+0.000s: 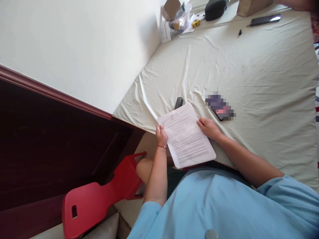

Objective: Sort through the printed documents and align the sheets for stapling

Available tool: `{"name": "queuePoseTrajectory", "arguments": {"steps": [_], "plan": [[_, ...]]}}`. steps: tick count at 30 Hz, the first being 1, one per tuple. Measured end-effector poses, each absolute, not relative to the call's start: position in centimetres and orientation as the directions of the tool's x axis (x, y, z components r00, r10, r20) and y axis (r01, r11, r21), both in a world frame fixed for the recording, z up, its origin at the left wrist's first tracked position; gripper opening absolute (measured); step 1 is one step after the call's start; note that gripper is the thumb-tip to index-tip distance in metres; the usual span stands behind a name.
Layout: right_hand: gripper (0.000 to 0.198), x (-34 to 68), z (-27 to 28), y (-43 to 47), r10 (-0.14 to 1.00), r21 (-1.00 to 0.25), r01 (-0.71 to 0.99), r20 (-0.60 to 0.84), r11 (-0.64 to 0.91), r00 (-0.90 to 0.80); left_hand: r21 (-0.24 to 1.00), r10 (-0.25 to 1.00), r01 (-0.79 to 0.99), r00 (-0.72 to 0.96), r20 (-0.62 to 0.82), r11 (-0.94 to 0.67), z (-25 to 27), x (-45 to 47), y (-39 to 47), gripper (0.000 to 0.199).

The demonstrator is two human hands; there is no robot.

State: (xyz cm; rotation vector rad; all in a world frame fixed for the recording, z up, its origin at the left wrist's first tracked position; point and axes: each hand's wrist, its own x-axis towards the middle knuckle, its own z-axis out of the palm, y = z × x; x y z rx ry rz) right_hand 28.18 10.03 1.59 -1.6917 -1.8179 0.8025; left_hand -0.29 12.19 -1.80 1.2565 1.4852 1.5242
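Observation:
A stack of printed paper sheets (186, 137) is held tilted over the near edge of the cloth-covered surface. My left hand (161, 135), with a red string bracelet at the wrist, is closed on the stack's left edge. On the opposite edge, my right hand (208, 128) pinches the sheets between thumb and fingers. Just beyond the stack lies a black stapler-like object (178, 103), partly hidden by the paper. To the right of it rests a phone (219, 111), its screen blurred out.
A pale wrinkled sheet (261, 83) covers the surface. At the back are a clear bag of items (180, 21), a yellow object (195, 23), a black case (215, 9), a brown box (251, 7) and another phone (265, 20). A red chair (87, 205) stands left.

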Motion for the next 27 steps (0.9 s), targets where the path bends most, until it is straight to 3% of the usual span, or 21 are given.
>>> {"name": "queuePoseTrajectory", "arguments": {"steps": [27], "plan": [[0.031, 28.17, 1.93, 10.0, 0.996, -0.704, 0.709, -0.026, 0.042, -0.084, 0.975, 0.933, 0.171, -0.308, 0.188, -0.141, -1.86, -0.27, 12.13, 0.056]]}}
